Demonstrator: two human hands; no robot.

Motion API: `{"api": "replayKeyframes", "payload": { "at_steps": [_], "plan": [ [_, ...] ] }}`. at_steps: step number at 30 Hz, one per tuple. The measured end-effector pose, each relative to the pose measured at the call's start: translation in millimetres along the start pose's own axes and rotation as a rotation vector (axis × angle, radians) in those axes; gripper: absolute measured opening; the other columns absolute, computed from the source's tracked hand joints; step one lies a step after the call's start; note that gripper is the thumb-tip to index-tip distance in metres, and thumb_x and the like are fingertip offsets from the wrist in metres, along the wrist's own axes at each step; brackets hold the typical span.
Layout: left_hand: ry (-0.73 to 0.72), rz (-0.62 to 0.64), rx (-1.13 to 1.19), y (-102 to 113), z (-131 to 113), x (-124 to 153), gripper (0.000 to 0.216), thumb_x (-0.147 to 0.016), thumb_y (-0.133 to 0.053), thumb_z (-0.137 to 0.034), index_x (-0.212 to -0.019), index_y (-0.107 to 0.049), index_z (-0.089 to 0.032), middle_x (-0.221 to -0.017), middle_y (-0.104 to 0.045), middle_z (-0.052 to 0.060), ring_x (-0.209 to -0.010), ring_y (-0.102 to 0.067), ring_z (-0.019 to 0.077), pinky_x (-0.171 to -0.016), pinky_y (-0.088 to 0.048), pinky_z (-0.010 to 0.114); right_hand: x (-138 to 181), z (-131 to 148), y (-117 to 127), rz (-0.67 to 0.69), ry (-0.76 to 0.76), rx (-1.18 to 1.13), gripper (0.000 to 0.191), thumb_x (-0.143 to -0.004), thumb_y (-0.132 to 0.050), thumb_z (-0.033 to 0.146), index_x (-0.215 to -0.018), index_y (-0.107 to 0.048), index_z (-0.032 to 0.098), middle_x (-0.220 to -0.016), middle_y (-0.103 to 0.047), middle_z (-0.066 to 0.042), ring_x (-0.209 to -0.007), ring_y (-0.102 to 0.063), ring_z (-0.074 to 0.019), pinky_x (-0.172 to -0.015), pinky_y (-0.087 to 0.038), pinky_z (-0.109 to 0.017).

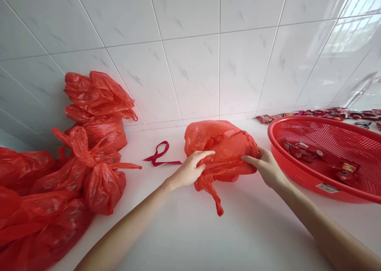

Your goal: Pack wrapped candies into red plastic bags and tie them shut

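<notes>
A red plastic bag lies on the white counter in front of me, puffed up at the back, with a twisted handle trailing toward me. My left hand is at the bag's left side, thumb and fingers closed on its plastic. On the right edge, my right hand pinches the bag, its thumb in front and its other fingers behind. What the bag contains, if anything, cannot be made out. A dark red ribbon lies looped on the counter just left of the bag.
Several tied red plastic bags are heaped on the left. At right stands a red perforated basket with small red packets inside. More packets lie along the tiled wall behind it.
</notes>
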State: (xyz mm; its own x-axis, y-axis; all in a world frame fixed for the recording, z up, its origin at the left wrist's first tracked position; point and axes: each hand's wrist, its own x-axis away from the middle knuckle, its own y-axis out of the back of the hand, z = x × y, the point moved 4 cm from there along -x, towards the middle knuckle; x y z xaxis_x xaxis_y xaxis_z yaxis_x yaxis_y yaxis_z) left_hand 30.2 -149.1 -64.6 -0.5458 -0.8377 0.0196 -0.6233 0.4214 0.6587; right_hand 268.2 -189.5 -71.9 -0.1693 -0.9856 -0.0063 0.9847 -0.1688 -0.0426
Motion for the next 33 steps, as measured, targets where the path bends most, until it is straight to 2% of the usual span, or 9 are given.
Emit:
{"api": "replayKeyframes", "payload": {
  "at_steps": [5, 8, 11, 14, 18, 21, 26, 29, 33],
  "plan": [
    [-0.023, -0.028, -0.023, 15, 6, 0, 0.059, -0.087, -0.041, -0.007, -0.136, -0.060, -0.034, -0.150, -0.049, 0.002, -0.142, -0.045, 0.0230, -0.109, -0.049, 0.036, -8, 4, 20, -0.086, 0.011, 0.249, 0.033, -0.066, -0.074, 0.038, -0.087, -0.055, 0.021, -0.064, -0.070, 0.001, -0.055, -0.065, -0.0186, -0.046, -0.048, -0.025],
    [-0.035, -0.017, -0.051, 22, 3, 1, 0.055, -0.087, -0.041, -0.008, -0.132, -0.064, -0.032, -0.151, -0.049, 0.003, -0.142, -0.045, 0.0240, -0.104, -0.052, 0.035, -12, 9, 29, -0.012, 0.041, 0.335, 0.048, -0.069, -0.076, 0.043, -0.105, -0.054, 0.021, -0.078, -0.074, -0.005, -0.066, -0.071, -0.0228, -0.054, -0.056, -0.031],
    [-0.022, 0.004, -0.072, 22, -2, 1, 0.053, -0.088, -0.040, -0.007, -0.127, -0.068, -0.031, -0.151, -0.047, 0.004, -0.136, -0.051, 0.0237, -0.100, -0.054, 0.035, -6, 26, 30, 0.066, 0.358, 0.423, 0.069, -0.074, -0.078, 0.045, -0.131, -0.049, 0.023, -0.120, -0.070, -0.014, -0.097, -0.073, -0.0281, -0.081, -0.061, -0.044],
    [-0.041, 0.046, -0.090, 17, -10, -1, 0.056, -0.087, -0.040, -0.005, -0.128, -0.067, -0.031, -0.151, -0.047, 0.003, -0.131, -0.055, 0.0225, -0.097, -0.055, 0.033, 17, 48, 24, -0.005, 0.798, 0.565, 0.068, -0.084, -0.074, 0.036, -0.144, -0.044, 0.027, -0.144, -0.056, -0.014, -0.129, -0.058, -0.0314, -0.106, -0.050, -0.052],
    [-0.152, 0.099, -0.084, 9, -23, -4, 0.060, -0.086, -0.040, -0.002, -0.134, -0.062, -0.032, -0.147, -0.052, 0.003, -0.134, -0.052, 0.0209, -0.102, -0.052, 0.032, 43, 52, -5, 0.169, 1.073, 0.834, 0.044, -0.094, -0.063, 0.023, -0.138, -0.057, 0.025, -0.151, -0.048, -0.017, -0.133, -0.054, -0.0316, -0.102, -0.053, -0.048],
    [-0.208, 0.141, -0.094, 6, -28, -6, 0.062, -0.083, -0.039, 0.001, -0.132, -0.061, -0.031, -0.147, -0.052, 0.003, -0.132, -0.054, 0.0198, -0.105, -0.050, 0.034, 43, 35, -22, 0.308, 1.034, 1.101, 0.026, -0.099, -0.053, 0.022, -0.116, -0.072, 0.024, -0.151, -0.048, -0.017, -0.132, -0.054, -0.0343, -0.099, -0.053, -0.051],
    [-0.146, 0.231, -0.158, 3, -21, -8, 0.055, -0.075, -0.038, 0.004, -0.107, -0.071, -0.025, -0.159, -0.040, 0.001, -0.142, -0.046, 0.0255, -0.104, -0.051, 0.037, 19, -1, -19, 0.259, 0.698, 1.449, 0.031, -0.100, -0.044, 0.019, -0.092, -0.074, 0.019, -0.134, -0.061, -0.020, -0.116, -0.065, -0.0338, -0.093, -0.055, -0.050],
    [-0.142, 0.293, -0.207, -2, -16, -9, 0.058, -0.073, -0.038, 0.006, -0.101, -0.077, -0.026, -0.160, -0.040, 0.000, -0.146, -0.043, 0.0270, -0.109, -0.048, 0.038, 10, -16, -14, 0.200, 0.549, 1.504, 0.024, -0.099, -0.046, 0.022, -0.103, -0.070, 0.018, -0.135, -0.059, -0.020, -0.106, -0.068, -0.0311, -0.088, -0.056, -0.046],
    [-0.126, 0.257, -0.285, -7, -12, -12, 0.069, -0.075, -0.036, 0.007, -0.122, -0.072, -0.028, -0.159, -0.044, 0.002, -0.146, -0.043, 0.0249, -0.114, -0.045, 0.036, 8, -25, -20, 0.203, 0.612, 1.405, 0.028, -0.095, -0.052, 0.023, -0.121, -0.061, 0.019, -0.138, -0.057, -0.020, -0.123, -0.060, -0.0322, -0.100, -0.050, -0.048]
  ]
}}
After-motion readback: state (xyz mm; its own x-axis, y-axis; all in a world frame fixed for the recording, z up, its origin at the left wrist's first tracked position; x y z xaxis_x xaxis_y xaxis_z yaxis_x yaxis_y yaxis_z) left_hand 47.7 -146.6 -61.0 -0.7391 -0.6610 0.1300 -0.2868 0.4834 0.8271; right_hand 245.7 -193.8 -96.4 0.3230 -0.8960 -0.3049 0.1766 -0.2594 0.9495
